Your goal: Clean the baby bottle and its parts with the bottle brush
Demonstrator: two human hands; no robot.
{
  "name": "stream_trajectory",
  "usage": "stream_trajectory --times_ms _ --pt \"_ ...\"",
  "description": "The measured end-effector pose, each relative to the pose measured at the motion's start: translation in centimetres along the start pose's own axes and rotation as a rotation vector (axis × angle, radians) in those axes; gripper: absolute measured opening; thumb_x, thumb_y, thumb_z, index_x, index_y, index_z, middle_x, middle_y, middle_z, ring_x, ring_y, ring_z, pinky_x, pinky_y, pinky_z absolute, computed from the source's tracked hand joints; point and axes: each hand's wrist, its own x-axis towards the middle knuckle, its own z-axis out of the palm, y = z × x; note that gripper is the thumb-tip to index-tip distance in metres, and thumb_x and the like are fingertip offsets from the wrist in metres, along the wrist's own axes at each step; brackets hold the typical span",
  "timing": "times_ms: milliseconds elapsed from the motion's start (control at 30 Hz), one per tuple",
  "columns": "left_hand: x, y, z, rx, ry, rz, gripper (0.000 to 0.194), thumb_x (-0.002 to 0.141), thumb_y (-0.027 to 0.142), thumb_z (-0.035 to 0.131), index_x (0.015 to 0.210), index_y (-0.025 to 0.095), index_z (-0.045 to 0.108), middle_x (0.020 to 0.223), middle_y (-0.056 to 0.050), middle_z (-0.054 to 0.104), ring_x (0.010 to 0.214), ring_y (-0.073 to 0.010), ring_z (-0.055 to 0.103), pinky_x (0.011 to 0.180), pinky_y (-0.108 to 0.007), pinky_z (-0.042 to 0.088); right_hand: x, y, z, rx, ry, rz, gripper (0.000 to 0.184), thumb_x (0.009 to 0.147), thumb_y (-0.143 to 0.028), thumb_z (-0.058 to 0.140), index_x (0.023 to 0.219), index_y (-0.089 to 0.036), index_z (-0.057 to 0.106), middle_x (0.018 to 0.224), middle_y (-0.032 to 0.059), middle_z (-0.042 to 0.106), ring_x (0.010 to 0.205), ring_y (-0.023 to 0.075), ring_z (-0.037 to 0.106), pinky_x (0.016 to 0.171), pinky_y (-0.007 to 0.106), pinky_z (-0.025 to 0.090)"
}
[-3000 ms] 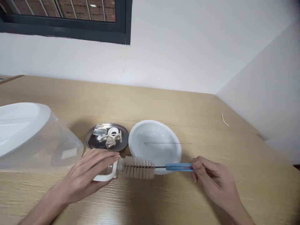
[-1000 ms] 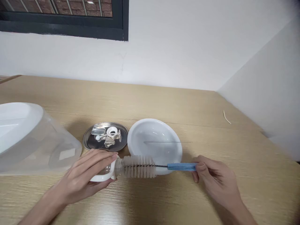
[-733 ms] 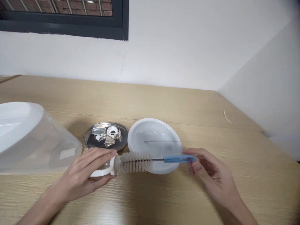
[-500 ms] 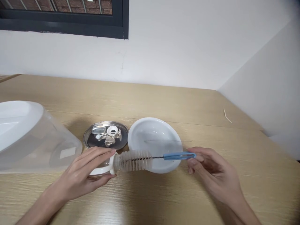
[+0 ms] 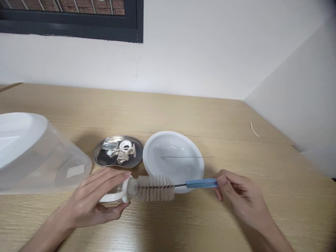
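Observation:
My left hand (image 5: 91,197) is closed around a clear baby bottle (image 5: 115,190) with a white handled collar, lying sideways with its mouth facing right. A bottle brush (image 5: 156,189) with pale bristles has its tip at or inside the bottle's mouth; most of the bristles show outside. Its twisted wire stem leads to a blue handle, whose end my right hand (image 5: 238,196) pinches between thumb and fingers. Behind the brush stands a white bowl (image 5: 173,147), with a thin straight wire (image 5: 187,157) lying across it and past its right rim.
Left of the bowl, a metal tray (image 5: 99,159) holds several small clear and white bottle parts (image 5: 123,150). A large translucent container (image 5: 52,168) with a white top lies at the left. A thin cream strip (image 5: 254,129) rests on the wooden table (image 5: 147,112) at the right.
The brush and both hands have dropped slightly toward me, the blue handle has turned about its length, and slightly more bristle shows outside the bottle.

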Motion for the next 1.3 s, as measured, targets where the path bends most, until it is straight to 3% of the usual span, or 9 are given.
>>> stream_trajectory --times_ms 167,333,467,600,867,1033,1133,1200,1300 --pt "-0.1 0.0 0.1 0.008 -0.011 -0.060 0.065 0.078 0.017 0.077 0.138 0.017 0.055 0.116 -0.012 0.077 0.103 -0.0255 0.075 0.085 -0.037 0.063 0.1 -0.1 0.2 -0.027 -0.011 -0.003 0.050 0.105 -0.041 0.050 0.060 -0.020 0.056 0.052 -0.0013 0.053 0.047 0.0093 0.047 0.045 0.021 0.037" --pt "-0.3 -0.1 0.1 0.025 -0.048 -0.099 0.065 0.079 0.022 0.077 0.139 0.019 0.054 0.118 -0.012 0.077 0.103 -0.0260 0.075 0.086 -0.038 0.064 0.1 0.1 0.3 0.023 0.060 -0.036 0.015 0.099 -0.036 0.062 0.099 -0.024 0.070 0.065 -0.0021 0.062 0.054 0.0113 0.057 0.049 0.020 0.045" --pt "-0.1 -0.1 0.0 0.017 -0.050 -0.135 0.062 0.080 0.025 0.076 0.138 0.022 0.054 0.118 -0.010 0.078 0.102 -0.0258 0.077 0.085 -0.037 0.065 0.0 -0.2 0.7 0.061 0.097 -0.034 0.018 0.092 -0.033 0.072 0.108 -0.026 0.069 0.073 -0.0004 0.067 0.058 0.0131 0.062 0.049 0.022 0.049" --pt "0.2 0.0 -0.2 -0.006 -0.054 -0.156 0.062 0.081 0.025 0.075 0.138 0.024 0.054 0.116 -0.009 0.078 0.098 -0.0262 0.078 0.083 -0.037 0.065 0.0 -0.5 1.1 0.142 0.096 0.076 0.018 0.095 -0.036 0.069 0.109 -0.025 0.067 0.068 -0.0006 0.068 0.056 0.0143 0.063 0.053 0.025 0.054" --pt "0.1 -0.1 0.1 -0.021 -0.047 -0.119 0.064 0.078 0.020 0.076 0.138 0.022 0.054 0.115 -0.010 0.078 0.098 -0.0261 0.078 0.083 -0.036 0.065 0.0 0.6 0.5 0.127 0.034 0.043 0.016 0.096 -0.039 0.066 0.099 -0.023 0.070 0.066 0.0006 0.070 0.053 0.0149 0.064 0.050 0.025 0.053" --pt "0.2 0.2 0.2 -0.016 -0.069 -0.079 0.064 0.078 0.019 0.075 0.138 0.019 0.052 0.116 -0.012 0.078 0.101 -0.0262 0.076 0.085 -0.036 0.064 0.4 -0.7 0.7 -0.028 0.002 0.022 0.049 0.102 -0.046 0.054 0.061 -0.021 0.061 0.051 -0.0001 0.058 0.046 0.0111 0.052 0.046 0.022 0.042" --pt "0.2 0.2 0.1 -0.008 -0.073 -0.088 0.065 0.079 0.019 0.075 0.139 0.020 0.051 0.117 -0.011 0.077 0.101 -0.0261 0.076 0.085 -0.037 0.064 0.6 -1.3 0.7 -0.063 -0.032 0.023 0.057 0.104 -0.047 0.047 0.054 -0.021 0.055 0.048 -0.0003 0.053 0.043 0.0100 0.048 0.045 0.021 0.040" --pt "0.3 0.2 0.1 -0.003 -0.068 -0.097 0.065 0.079 0.020 0.075 0.139 0.021 0.051 0.116 -0.011 0.078 0.100 -0.0260 0.076 0.085 -0.037 0.064 0.6 -1.3 0.6 -0.058 -0.040 0.021 0.051 0.104 -0.047 0.048 0.062 -0.021 0.062 0.053 0.0004 0.058 0.046 0.0110 0.053 0.047 0.021 0.045" --pt "0.3 0.1 0.0 -0.002 -0.065 -0.115 0.065 0.078 0.021 0.075 0.139 0.021 0.052 0.116 -0.011 0.078 0.098 -0.0260 0.077 0.084 -0.037 0.064 0.3 -0.8 0.6 -0.005 0.028 0.009 0.025 0.097 -0.046 0.063 0.103 -0.023 0.073 0.081 0.0046 0.074 0.066 0.0162 0.069 0.058 0.024 0.057"
